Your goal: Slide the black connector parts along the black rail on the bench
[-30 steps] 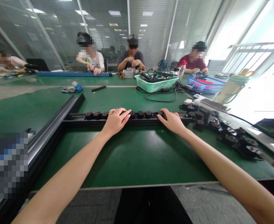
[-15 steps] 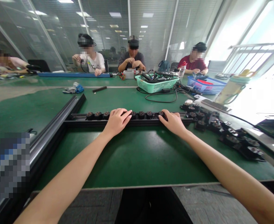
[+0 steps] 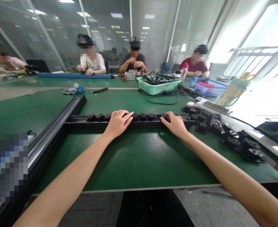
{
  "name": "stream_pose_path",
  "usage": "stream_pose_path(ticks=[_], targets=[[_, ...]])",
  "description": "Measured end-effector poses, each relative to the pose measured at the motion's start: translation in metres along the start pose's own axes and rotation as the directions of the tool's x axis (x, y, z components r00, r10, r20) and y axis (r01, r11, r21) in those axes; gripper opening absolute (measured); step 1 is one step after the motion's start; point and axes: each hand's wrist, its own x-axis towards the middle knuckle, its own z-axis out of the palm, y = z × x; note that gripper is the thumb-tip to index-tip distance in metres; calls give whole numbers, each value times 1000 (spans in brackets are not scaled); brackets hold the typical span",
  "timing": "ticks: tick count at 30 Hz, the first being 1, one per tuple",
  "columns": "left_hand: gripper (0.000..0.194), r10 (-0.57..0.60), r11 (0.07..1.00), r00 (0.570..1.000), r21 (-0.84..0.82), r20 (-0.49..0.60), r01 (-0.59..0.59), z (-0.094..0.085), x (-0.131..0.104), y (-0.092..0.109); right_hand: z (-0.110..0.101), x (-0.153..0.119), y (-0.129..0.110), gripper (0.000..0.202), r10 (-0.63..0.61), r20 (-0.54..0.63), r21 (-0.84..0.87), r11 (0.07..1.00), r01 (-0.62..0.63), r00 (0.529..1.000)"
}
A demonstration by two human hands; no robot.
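Note:
A long black channel-shaped rail (image 3: 91,125) lies crosswise on the table, with a row of small black socket modules (image 3: 143,116) seated along it. My left hand (image 3: 117,122) bends over the middle of the rail, fingers closed across it and hiding the modules underneath. Farther right, my right hand (image 3: 175,122) has its thumb and fingers closed around one black socket module (image 3: 162,116) in the rail. More loose socket modules (image 3: 231,138) are heaped past the rail's right end.
Another long rail (image 3: 51,138) runs along the left, meeting the crosswise one. A green basket (image 3: 159,87) of cables, a blue basket (image 3: 207,86), a phone (image 3: 218,107) and gloves (image 3: 73,89) lie on the green table (image 3: 129,160). Several people sit across.
My hands keep the same places on the rail, and the view shifts slightly. Across the table, the person in white has lowered a raised hand.

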Motion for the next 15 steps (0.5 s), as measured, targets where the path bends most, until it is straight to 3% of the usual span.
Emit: stream_pose_path(ticks=[15], targets=[[46,-1,1000,1000,-4,6,1,-2,0,1,-9,-2,-2,31,10,-7,32,999,-10,1000]])
